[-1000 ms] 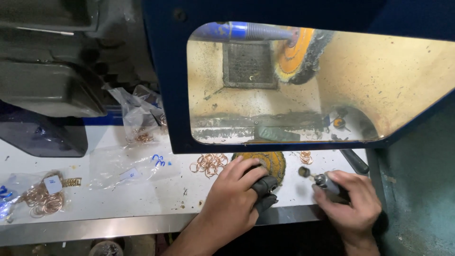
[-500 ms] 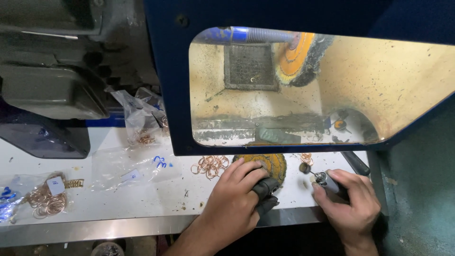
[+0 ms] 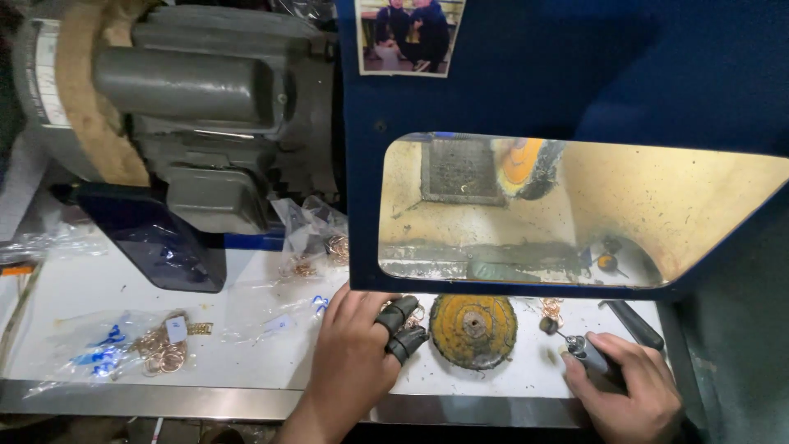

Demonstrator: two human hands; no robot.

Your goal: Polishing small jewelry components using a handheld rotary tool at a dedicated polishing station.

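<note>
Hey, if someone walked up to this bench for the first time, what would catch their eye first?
Probably the big blue hood with its yellow-lit window, where an orange buffing wheel hangs at the top. Just below it, on the white bench, lies a round yellow buffing disc between the two hands: the left hand wears black finger guards, and the right hand holds a small rotary tool.

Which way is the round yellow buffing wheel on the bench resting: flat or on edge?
Flat. The yellow buffing wheel shows its full round face and centre hole, lying on the white bench between both hands.
</note>
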